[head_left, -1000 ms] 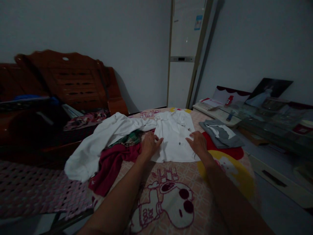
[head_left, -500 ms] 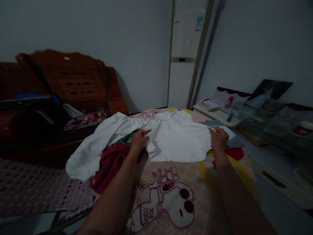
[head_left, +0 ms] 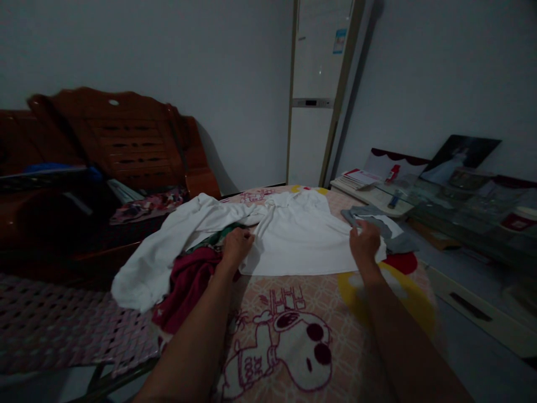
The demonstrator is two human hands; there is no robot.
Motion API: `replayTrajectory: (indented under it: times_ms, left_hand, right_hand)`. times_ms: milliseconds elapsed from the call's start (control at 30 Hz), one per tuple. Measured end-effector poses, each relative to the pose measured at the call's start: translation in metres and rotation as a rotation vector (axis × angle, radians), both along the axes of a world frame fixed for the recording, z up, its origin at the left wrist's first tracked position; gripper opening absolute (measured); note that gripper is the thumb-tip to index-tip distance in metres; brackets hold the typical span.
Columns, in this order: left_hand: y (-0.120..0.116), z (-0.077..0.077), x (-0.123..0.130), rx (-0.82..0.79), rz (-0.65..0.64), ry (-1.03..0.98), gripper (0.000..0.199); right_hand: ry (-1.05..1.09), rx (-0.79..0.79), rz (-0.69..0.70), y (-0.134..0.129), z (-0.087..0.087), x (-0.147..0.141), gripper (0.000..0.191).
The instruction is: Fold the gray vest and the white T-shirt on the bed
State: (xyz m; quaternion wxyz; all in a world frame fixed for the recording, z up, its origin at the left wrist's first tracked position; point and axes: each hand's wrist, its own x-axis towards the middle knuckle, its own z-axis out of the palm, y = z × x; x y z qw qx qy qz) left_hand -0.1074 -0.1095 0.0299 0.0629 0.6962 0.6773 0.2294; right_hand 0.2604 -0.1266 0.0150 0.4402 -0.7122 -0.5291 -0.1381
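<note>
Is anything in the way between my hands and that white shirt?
Nothing visible: your left hand is at the left edge of the white shirt, your right hand on its right side. The maroon garment and gray garment lie mostly outward of your hands, not in between.

A home, apparently its living room: a glossy, carved, reddish-brown wooden settee (head_left: 130,131) and a tall, white, floor-standing air conditioner (head_left: 309,140) stand by pale grey walls (head_left: 243,78), with a dark rectangular portrait picture (head_left: 459,159) to the right of the rounded, pink, cartoon-dog-patterned surface (head_left: 260,296).
</note>
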Motion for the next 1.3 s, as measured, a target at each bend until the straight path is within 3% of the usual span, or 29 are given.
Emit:
replayTrajectory:
  times_ms: [100,233,333,467,600,733,900,1067,1167,1300]
  left_hand:
    - [0.014,0.007,0.0,0.154,0.038,0.052,0.03]
    - [0.048,0.025,-0.008,0.174,-0.025,0.284,0.039]
    - [0.074,0.034,-0.019,0.03,-0.031,0.488,0.044]
    - [0.095,0.034,-0.028,-0.071,-0.05,0.6,0.051]
    - [0.104,0.03,-0.029,-0.109,-0.119,0.678,0.039]
    - [0.109,0.028,-0.029,-0.096,-0.113,0.603,0.037]
    - [0.111,0.037,-0.037,-0.007,0.259,0.2,0.041]
    - [0.12,0.053,-0.051,0.209,0.544,-0.054,0.044]
    - [0.127,0.051,-0.051,0.172,0.502,0.024,0.042]
    - [0.129,0.03,-0.034,0.02,0.274,0.141,0.031]
  right_hand:
    - [-0.124,-0.108,0.3,0.005,-0.014,-0.033,0.031]
    - [-0.253,-0.315,0.487,0.007,-0.038,-0.052,0.025]
    - [-0.281,-0.337,0.517,0.007,-0.047,-0.049,0.022]
    - [-0.29,-0.35,0.497,0.01,-0.047,-0.044,0.019]
    - [-0.303,-0.349,0.497,0.011,-0.047,-0.045,0.019]
    - [-0.31,-0.322,0.519,0.01,-0.048,-0.044,0.019]
    - [-0.302,-0.343,0.518,0.009,-0.045,-0.045,0.02]
    - [-0.315,-0.383,0.503,0.006,-0.037,-0.049,0.02]
    - [-0.323,-0.415,0.489,0.005,-0.033,-0.052,0.02]
    - [-0.336,-0.421,0.477,0.004,-0.032,-0.053,0.02]
